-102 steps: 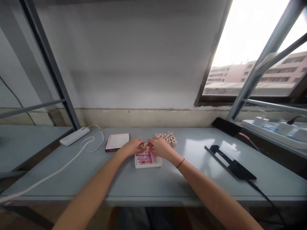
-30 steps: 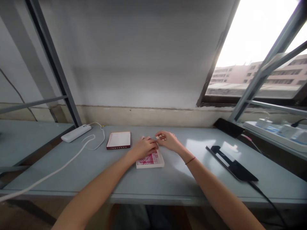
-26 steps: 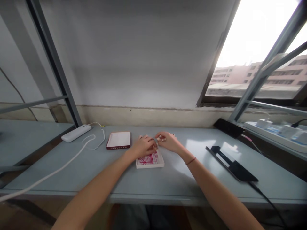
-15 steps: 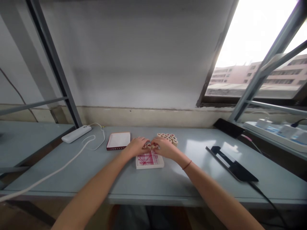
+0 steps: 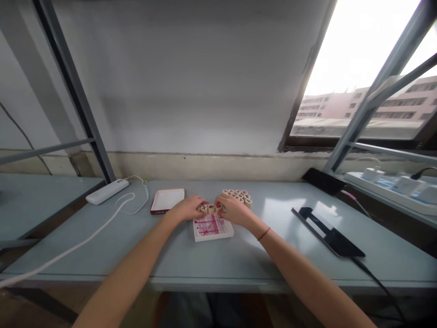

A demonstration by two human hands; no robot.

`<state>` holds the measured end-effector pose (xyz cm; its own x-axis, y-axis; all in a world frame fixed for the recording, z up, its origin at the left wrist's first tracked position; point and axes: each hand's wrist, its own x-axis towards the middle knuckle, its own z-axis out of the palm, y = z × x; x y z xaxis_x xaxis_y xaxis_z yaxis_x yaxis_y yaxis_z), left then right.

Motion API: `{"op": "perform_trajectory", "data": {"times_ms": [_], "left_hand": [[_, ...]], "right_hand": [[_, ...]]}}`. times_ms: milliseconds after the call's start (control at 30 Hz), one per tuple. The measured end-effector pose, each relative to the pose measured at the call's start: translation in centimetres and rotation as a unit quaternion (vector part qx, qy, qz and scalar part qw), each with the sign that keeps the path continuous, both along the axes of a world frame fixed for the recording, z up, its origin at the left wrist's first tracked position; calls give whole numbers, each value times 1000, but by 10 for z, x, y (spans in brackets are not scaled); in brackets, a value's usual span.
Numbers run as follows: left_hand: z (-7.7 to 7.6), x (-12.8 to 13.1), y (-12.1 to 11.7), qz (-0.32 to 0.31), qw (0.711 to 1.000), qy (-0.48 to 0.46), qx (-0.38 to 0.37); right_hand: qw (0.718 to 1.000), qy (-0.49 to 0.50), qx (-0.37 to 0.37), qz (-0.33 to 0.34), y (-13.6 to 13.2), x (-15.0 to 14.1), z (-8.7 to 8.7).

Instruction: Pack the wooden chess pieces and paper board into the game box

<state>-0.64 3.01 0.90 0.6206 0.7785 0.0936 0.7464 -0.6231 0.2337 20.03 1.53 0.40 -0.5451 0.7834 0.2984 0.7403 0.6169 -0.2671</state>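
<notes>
A short row of round xiangqi pieces [image 5: 211, 208] with red characters sits at the far end of a shallow white box [image 5: 214, 237]. Inside the box a sheet with pink-red board lines [image 5: 210, 225] shows. My left hand [image 5: 189, 208] closes on the row from the left end, and my right hand [image 5: 235, 209] grips it from the right, fingers curled. My fingers partly cover the end pieces. Just behind my right hand stands a cluster of stacked xiangqi pieces [image 5: 244, 196], partly hidden by that hand.
A box lid [image 5: 169, 199], white inside with a dark red edge, lies left of my left hand. A white power bank [image 5: 107, 191] and white cable [image 5: 102, 230] are farther left. At right lie a black tablet-like device [image 5: 327, 232], another dark device [image 5: 323, 181] and a power strip [image 5: 389, 191].
My left hand has shifted slightly left and its fingers uncover more of the row of pieces. My right hand stays at the row's right end. The camera view has moved slightly.
</notes>
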Motion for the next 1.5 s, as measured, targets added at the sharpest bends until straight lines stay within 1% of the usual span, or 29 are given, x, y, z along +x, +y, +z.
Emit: {"op": "perform_trajectory", "data": {"times_ms": [67,100,167,233,300,400,533,600,733,800,867,933,967,1033,1067,1133,1200,1233,1400,1433,1500], "left_hand": [[2,-1,0,2,999,10,-31],[3,-1,-1,4,999,13,-43],[4,0,-2,8,998,17,-57],[5,2,-3,10,998,18,-55],[4,2,-3,7,999,18,-46],[3,1,-2,3,999,18,-32],[3,1,-2,0,999,23,-28],[3,1,-3,-3,999,26,-32],[2,1,-2,-5,999,26,-37],[0,-1,-2,-1,1000,10,-27],[0,-2,-3,15,999,-31,9],[1,-1,-4,41,994,-90,48],[2,0,-4,49,990,-118,61],[5,3,-7,51,982,-163,78],[6,5,-8,49,979,-177,85],[9,9,-10,38,976,-194,95],[10,13,-13,25,974,-203,95],[10,14,-14,20,975,-204,91],[15,15,-18,42,977,-193,81],[16,14,-18,37,978,-187,81],[17,14,-20,2,987,-149,63]], "right_hand": [[1000,13,-10,-16,5,5,4],[999,25,-11,-38,9,9,6],[993,53,-8,-108,21,19,12],[981,64,-6,-185,36,28,17],[972,49,-27,-228,52,31,19],[968,-4,-80,-237,72,21,18],[961,-104,-128,-221,85,-2,17],[959,-126,-131,-217,87,-9,18],[964,-119,-109,-210,85,-13,20],[968,-112,-96,-204,83,-13,23],[976,-75,-83,-187,76,-14,26],[985,30,-98,-140,66,-15,29],[983,97,-119,-105,59,-16,31],[960,220,-172,-34,43,-18,32],[945,261,-195,-10,36,-19,31],[919,326,-224,15,24,-20,29],[898,368,-242,11,17,-20,24],[892,376,-251,6,16,-19,22],[883,383,-269,-21,18,-4,16],[879,393,-269,-32,19,1,16],[871,406,-269,-57,22,9,16]]}}
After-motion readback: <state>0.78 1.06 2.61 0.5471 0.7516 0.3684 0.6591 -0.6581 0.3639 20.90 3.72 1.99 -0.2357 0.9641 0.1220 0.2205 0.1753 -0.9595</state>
